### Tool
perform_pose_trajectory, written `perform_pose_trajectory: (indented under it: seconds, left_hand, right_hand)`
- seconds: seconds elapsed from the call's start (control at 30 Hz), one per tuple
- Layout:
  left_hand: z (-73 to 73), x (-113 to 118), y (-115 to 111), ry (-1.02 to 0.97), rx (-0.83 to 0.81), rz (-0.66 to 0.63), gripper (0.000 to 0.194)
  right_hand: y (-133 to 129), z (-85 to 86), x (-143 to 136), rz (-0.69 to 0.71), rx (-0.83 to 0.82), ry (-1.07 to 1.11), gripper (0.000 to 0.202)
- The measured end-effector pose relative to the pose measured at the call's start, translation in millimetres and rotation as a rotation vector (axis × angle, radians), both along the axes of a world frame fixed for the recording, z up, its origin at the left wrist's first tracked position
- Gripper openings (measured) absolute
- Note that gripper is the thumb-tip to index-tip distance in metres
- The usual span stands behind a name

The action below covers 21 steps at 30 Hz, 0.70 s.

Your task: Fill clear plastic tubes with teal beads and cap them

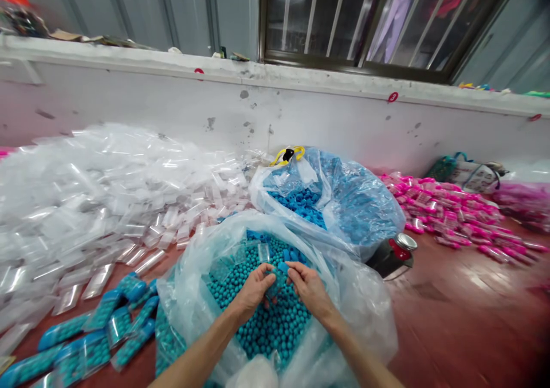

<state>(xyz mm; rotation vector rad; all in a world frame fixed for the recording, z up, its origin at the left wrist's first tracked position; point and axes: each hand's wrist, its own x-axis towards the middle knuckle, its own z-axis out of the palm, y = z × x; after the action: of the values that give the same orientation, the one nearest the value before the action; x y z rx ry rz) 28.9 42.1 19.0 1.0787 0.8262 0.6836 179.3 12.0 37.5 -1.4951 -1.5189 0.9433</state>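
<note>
Both hands are over an open plastic bag (189,250) full of teal beads (275,330). My left hand (256,287) has its fingers closed round a small clear container that looks filled with teal beads. Just beside it, my right hand (307,285) pinches a blue cap (283,267) at the container's upper end. Another clear container (263,253) lies on the beads behind the hands. Beyond stands a second bag (365,204) with blue caps (301,204) inside.
Filled teal containers (101,313) lie at the lower left, below a large heap of clear empty containers (107,193). A dark canister (392,255) stands right of the bags. Pink-capped containers (451,210) are piled at the right, near the white wall (172,101).
</note>
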Motion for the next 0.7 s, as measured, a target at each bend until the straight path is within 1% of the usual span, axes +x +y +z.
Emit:
perform_pose_trajectory:
  seconds: [0.03, 0.1, 0.2, 0.27, 0.37, 0.43, 0.57, 0.63, 0.7]
  left_hand:
    - [-0.5, -1.1, -1.0, 0.018, 0.018, 0.009, 0.041]
    - [-2.0, -5.0, -1.4, 0.045, 0.042, 0.015, 0.04]
    - [-5.4, -13.3, -0.6, 0.075, 0.036, 0.012, 0.039]
    - [-7.9, -17.9, -0.7, 0.071, 0.019, 0.003, 0.041]
    - [-8.9, -19.0, -2.7, 0.008, 0.003, -0.011, 0.044]
    - [-6.7, -16.4, -5.2, -0.039, -0.004, -0.016, 0.046]
    - [0.4, -10.7, -11.3, -0.086, -0.034, 0.059, 0.065]
    - [2.3, -9.4, -14.6, -0.088, -0.04, 0.097, 0.073]
    - [2.6, -8.4, -17.6, -0.078, -0.043, 0.118, 0.074]
  right_hand:
    - [-0.9, 1.5, 0.4, 0.002, 0.053, -0.051, 0.033]
    - [-3.4, 5.9, 3.5, 0.058, 0.122, -0.155, 0.031]
    - [-7.3, 13.5, 11.1, 0.19, 0.096, -0.284, 0.028]
    - [-8.6, 16.7, 12.8, 0.195, 0.056, -0.324, 0.027]
    - [-8.9, 16.5, 4.1, 0.085, 0.021, -0.238, 0.028]
    - [-8.9, 14.0, -6.6, 0.047, 0.024, -0.164, 0.023]
    - [-10.7, 9.7, -21.3, -0.008, 0.065, -0.113, 0.022]
    - [-12.2, 9.5, -21.6, -0.004, 0.055, -0.092, 0.023]
    - [-13.9, 10.3, -19.2, 0.046, 0.031, -0.07, 0.024]
